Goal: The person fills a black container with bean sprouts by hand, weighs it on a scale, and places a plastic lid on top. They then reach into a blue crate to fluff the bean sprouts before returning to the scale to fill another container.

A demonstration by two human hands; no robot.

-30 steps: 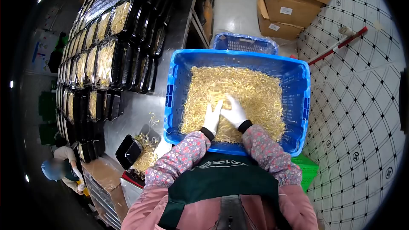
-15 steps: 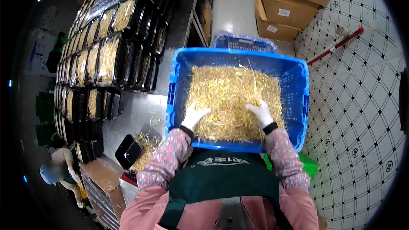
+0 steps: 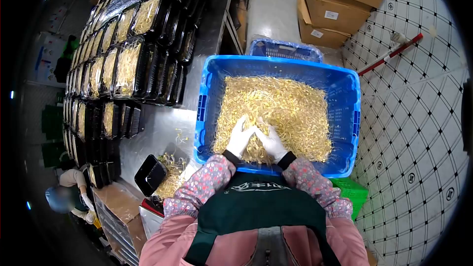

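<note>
A large blue crate [image 3: 347, 133] full of bean sprouts [image 3: 290, 101] stands right in front of me. Both hands wear white gloves and meet near the crate's front side, thumbs close together. My left hand [image 3: 240, 138] cups the sprouts from the left, its fingers curled into them. Opposite it, my right hand [image 3: 272, 145] closes round the same clump from the right. Some fingertips are sunk among the sprouts and hidden.
Stacked black trays of sprouts [image 3: 129, 69] line the metal table [image 3: 162, 123] on the left. An empty black tray [image 3: 150, 175] tilts beside a loose sprout heap [image 3: 172, 177]. Cardboard boxes [image 3: 330, 15] stand behind, a green crate [image 3: 352, 194] below right. Another person [image 3: 76, 192] works at lower left.
My two hands, spread apart over the sprouts before, have come together near the crate's front middle, gathering sprouts between them. The view has shifted slightly.
</note>
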